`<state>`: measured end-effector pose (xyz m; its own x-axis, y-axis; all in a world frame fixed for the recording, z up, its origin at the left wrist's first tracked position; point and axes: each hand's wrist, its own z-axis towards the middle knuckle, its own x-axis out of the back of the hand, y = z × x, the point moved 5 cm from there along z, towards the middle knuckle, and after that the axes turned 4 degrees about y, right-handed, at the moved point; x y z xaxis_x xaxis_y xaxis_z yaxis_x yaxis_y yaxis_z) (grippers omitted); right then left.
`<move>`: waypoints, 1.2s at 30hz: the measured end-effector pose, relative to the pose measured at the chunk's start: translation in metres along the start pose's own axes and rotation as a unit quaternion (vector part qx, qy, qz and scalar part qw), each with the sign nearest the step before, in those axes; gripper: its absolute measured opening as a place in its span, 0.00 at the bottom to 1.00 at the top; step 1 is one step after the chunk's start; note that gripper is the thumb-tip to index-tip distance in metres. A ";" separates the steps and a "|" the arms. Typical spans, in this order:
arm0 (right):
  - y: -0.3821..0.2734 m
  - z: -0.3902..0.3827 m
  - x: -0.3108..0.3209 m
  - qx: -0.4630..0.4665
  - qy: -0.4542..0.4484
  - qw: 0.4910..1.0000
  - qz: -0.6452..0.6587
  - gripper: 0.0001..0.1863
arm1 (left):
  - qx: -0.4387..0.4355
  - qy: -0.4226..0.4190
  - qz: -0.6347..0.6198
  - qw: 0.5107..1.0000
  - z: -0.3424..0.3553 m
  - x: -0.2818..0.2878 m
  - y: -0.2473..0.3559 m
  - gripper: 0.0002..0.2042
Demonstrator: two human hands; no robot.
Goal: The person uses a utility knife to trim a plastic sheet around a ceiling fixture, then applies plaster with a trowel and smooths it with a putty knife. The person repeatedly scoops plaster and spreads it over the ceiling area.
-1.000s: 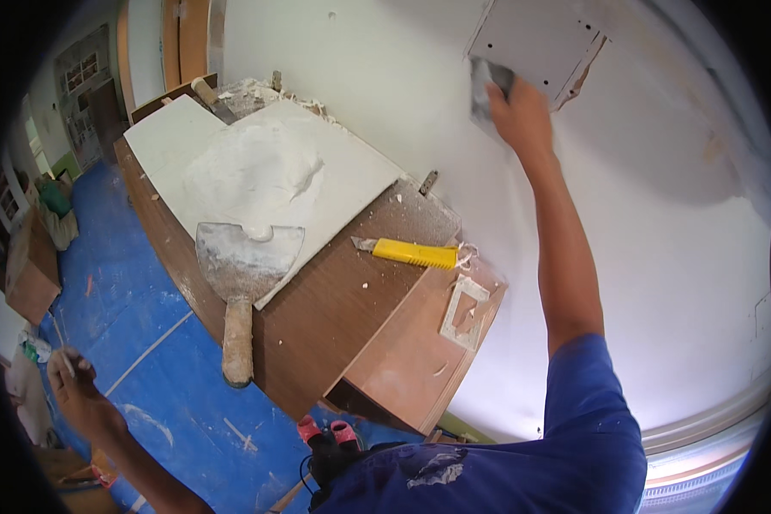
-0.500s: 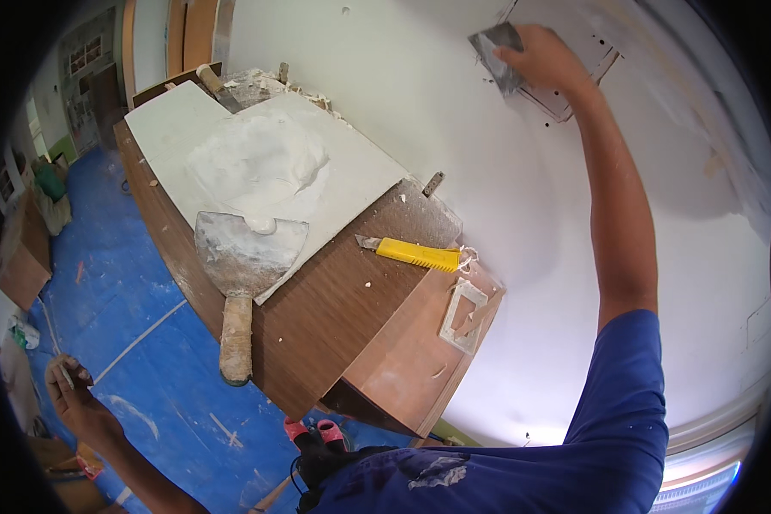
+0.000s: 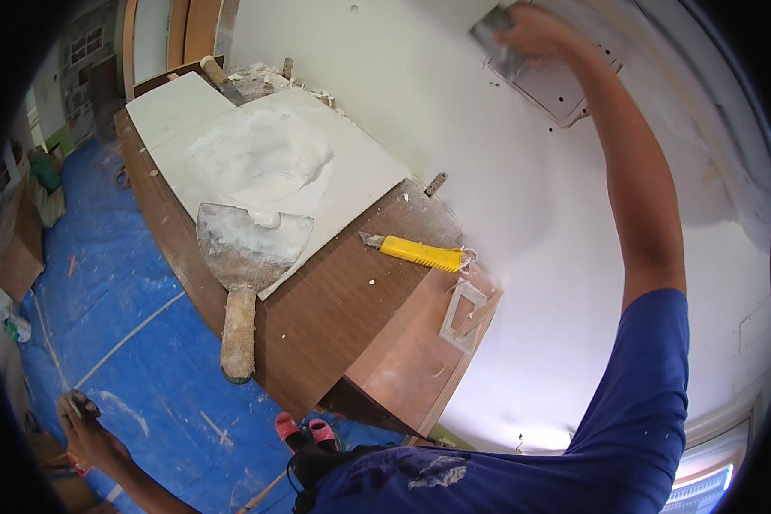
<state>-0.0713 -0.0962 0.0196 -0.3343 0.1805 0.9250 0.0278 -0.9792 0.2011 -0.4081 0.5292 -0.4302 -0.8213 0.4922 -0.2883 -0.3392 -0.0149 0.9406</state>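
Right grip (image 3: 541, 34) wrapped round a scraper (image 3: 493, 36), I've slid it higher than half a second ago, baring more of the panel (image 3: 558, 89); the stroke has moved upward. The scraper juts left from my fingers at the panel's left corner. My left grip (image 3: 92, 433) curls, contents unclear.

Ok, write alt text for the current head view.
A person's right hand holds a grey blade at a white wall; the left hand hangs over blue sheeting. Between them, a broad scraper and white paste lie on a board beside a yellow cutter.
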 end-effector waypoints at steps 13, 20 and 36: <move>-0.015 0.000 -0.041 0.085 -0.050 0.990 -0.102 0.31 | -0.015 0.060 0.061 0.996 -0.005 0.034 -0.003 0.15; 0.005 -0.037 -0.085 0.122 -0.107 0.958 -0.237 0.19 | -0.102 -0.052 0.185 0.976 -0.006 -0.003 -0.023 0.15; -0.178 -0.121 -0.134 0.248 -0.022 0.954 0.168 0.13 | -0.232 -0.422 0.426 0.766 -0.143 -0.262 0.122 0.25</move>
<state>-0.1451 0.0429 -0.1793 -0.1894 -0.1211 0.9744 0.5716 -0.8205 0.0092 -0.2993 0.2742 -0.2654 -0.3124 0.5165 0.7972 -0.1317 -0.8547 0.5022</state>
